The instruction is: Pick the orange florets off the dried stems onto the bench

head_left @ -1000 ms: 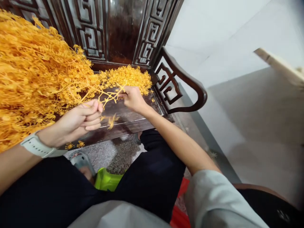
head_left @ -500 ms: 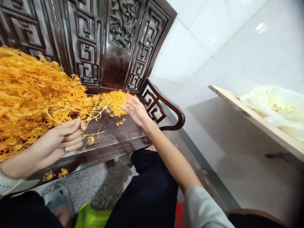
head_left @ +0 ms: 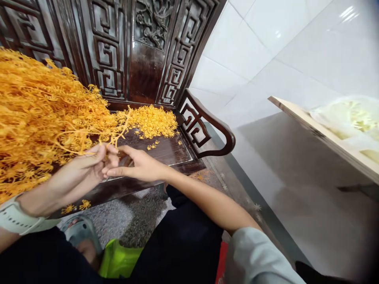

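A branched orange-yellow artificial flower stem [head_left: 120,132] rises from the fingers of my left hand [head_left: 85,165], which is closed in a pinch on it. Against those fingertips, my right hand [head_left: 140,163] curls its thumb and fingers together; whatever lies between them is hidden. Behind and left of my hands spreads a big heap of orange-yellow artificial flower stems [head_left: 44,114] on the dark wooden bench [head_left: 166,152]. A smaller pile of loose flower heads [head_left: 156,121] lies toward the bench's right end, with a few strays in front of it.
The bench has a carved backrest [head_left: 145,75] and a curved armrest [head_left: 223,146] on the right. Two flower heads [head_left: 85,204] sit near its front edge. A bright green plastic object [head_left: 121,258] stands between my legs. At right, a wooden board [head_left: 322,132] carries a pale plastic bag [head_left: 334,114].
My right hand has come from the small pile, leftward and down, to my left hand's fingertips. The small sprig below my left hand no longer shows. The view has shifted slightly.
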Demonstrator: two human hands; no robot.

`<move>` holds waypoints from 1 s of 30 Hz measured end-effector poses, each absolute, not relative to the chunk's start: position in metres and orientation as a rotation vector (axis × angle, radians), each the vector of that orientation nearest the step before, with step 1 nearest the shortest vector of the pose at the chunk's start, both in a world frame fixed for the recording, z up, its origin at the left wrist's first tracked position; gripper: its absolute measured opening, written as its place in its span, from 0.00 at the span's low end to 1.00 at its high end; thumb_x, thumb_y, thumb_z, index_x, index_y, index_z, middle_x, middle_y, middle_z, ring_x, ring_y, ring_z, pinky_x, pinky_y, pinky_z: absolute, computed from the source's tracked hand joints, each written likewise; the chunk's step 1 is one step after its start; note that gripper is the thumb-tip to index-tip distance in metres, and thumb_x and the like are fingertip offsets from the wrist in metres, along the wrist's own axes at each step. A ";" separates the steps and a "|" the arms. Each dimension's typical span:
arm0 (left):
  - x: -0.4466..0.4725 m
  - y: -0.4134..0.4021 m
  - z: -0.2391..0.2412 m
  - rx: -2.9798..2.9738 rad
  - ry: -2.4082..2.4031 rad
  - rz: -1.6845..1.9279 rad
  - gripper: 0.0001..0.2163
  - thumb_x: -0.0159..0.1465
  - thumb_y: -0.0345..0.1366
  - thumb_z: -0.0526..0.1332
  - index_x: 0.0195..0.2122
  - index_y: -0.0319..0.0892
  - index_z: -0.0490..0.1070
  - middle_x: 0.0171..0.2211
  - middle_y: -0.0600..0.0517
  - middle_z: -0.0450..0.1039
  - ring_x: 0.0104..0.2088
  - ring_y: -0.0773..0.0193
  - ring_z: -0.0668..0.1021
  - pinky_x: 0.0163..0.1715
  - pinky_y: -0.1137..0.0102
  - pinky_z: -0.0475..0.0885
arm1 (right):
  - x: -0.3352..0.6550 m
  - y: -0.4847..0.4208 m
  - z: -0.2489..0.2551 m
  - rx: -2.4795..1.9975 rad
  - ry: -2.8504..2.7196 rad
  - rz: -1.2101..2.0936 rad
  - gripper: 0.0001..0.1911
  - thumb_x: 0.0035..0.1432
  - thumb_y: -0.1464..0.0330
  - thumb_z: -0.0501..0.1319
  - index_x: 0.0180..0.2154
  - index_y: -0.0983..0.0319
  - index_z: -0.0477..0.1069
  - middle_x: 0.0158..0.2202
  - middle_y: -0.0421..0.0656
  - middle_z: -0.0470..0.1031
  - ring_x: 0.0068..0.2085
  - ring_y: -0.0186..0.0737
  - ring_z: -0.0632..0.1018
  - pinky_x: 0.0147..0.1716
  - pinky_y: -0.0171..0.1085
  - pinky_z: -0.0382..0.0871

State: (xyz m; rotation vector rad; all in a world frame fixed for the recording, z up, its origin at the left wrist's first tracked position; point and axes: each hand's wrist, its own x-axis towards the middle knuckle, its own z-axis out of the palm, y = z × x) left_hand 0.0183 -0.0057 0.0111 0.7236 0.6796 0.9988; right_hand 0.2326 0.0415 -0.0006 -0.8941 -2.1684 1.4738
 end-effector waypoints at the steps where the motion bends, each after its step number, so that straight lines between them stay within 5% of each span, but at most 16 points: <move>1: 0.020 -0.006 0.010 0.719 0.659 0.999 0.10 0.74 0.33 0.60 0.39 0.39 0.81 0.31 0.47 0.74 0.29 0.63 0.76 0.32 0.71 0.81 | 0.230 0.040 -0.002 -0.874 -2.191 1.407 0.34 0.63 0.47 0.72 0.61 0.61 0.71 0.48 0.45 0.80 0.42 0.39 0.78 0.45 0.38 0.74; 7: 0.011 0.006 0.007 0.667 0.617 1.047 0.10 0.77 0.33 0.57 0.40 0.39 0.78 0.21 0.53 0.66 0.23 0.67 0.68 0.26 0.74 0.72 | 0.244 0.041 0.001 -0.826 -2.206 1.267 0.16 0.71 0.53 0.65 0.43 0.60 0.72 0.34 0.39 0.75 0.36 0.38 0.74 0.41 0.38 0.69; 12: 0.007 0.017 0.000 0.622 0.767 1.150 0.12 0.76 0.28 0.55 0.34 0.40 0.72 0.17 0.59 0.55 0.17 0.70 0.56 0.19 0.76 0.59 | 0.249 0.019 0.021 -0.622 -2.421 1.299 0.08 0.70 0.68 0.64 0.35 0.60 0.72 0.34 0.42 0.79 0.34 0.38 0.77 0.39 0.37 0.69; 15: 0.008 0.026 -0.007 0.586 0.794 1.148 0.10 0.70 0.22 0.58 0.33 0.41 0.68 0.18 0.61 0.52 0.17 0.72 0.55 0.19 0.76 0.56 | 0.231 -0.015 0.027 -0.263 -2.522 1.745 0.10 0.63 0.79 0.62 0.34 0.58 0.69 0.38 0.42 0.81 0.43 0.39 0.83 0.44 0.36 0.74; 19: -0.003 0.045 -0.010 0.594 0.840 1.334 0.11 0.71 0.24 0.59 0.33 0.43 0.64 0.18 0.63 0.50 0.17 0.71 0.54 0.22 0.77 0.58 | 0.211 -0.050 0.030 0.601 -2.560 2.457 0.14 0.60 0.81 0.64 0.30 0.58 0.65 0.34 0.40 0.80 0.37 0.36 0.83 0.40 0.31 0.74; 22: -0.010 0.053 -0.010 0.711 0.869 1.288 0.10 0.76 0.32 0.60 0.35 0.43 0.68 0.17 0.62 0.52 0.17 0.71 0.55 0.22 0.76 0.59 | 0.229 -0.024 0.042 0.196 -2.546 2.401 0.05 0.67 0.73 0.67 0.37 0.60 0.73 0.33 0.41 0.81 0.35 0.34 0.81 0.36 0.31 0.72; 24: -0.011 0.052 -0.010 0.767 0.889 1.250 0.10 0.77 0.34 0.59 0.35 0.42 0.69 0.17 0.61 0.54 0.17 0.70 0.55 0.21 0.76 0.59 | 0.254 0.014 0.052 -0.209 -2.343 2.236 0.10 0.65 0.63 0.72 0.44 0.60 0.77 0.35 0.41 0.82 0.33 0.35 0.80 0.34 0.33 0.73; 27: -0.012 0.047 -0.010 0.820 0.946 1.194 0.11 0.77 0.33 0.57 0.35 0.41 0.70 0.16 0.61 0.55 0.17 0.70 0.55 0.20 0.77 0.59 | 0.287 0.065 0.058 -0.684 -1.605 1.797 0.17 0.62 0.51 0.69 0.39 0.58 0.74 0.32 0.41 0.78 0.29 0.35 0.73 0.28 0.34 0.68; 30: -0.013 0.045 -0.010 0.865 0.976 1.125 0.09 0.76 0.33 0.58 0.36 0.41 0.71 0.17 0.60 0.55 0.17 0.70 0.54 0.19 0.78 0.60 | 0.295 0.080 0.052 -0.961 -1.125 1.599 0.14 0.62 0.55 0.65 0.35 0.57 0.68 0.27 0.39 0.71 0.26 0.34 0.65 0.26 0.35 0.64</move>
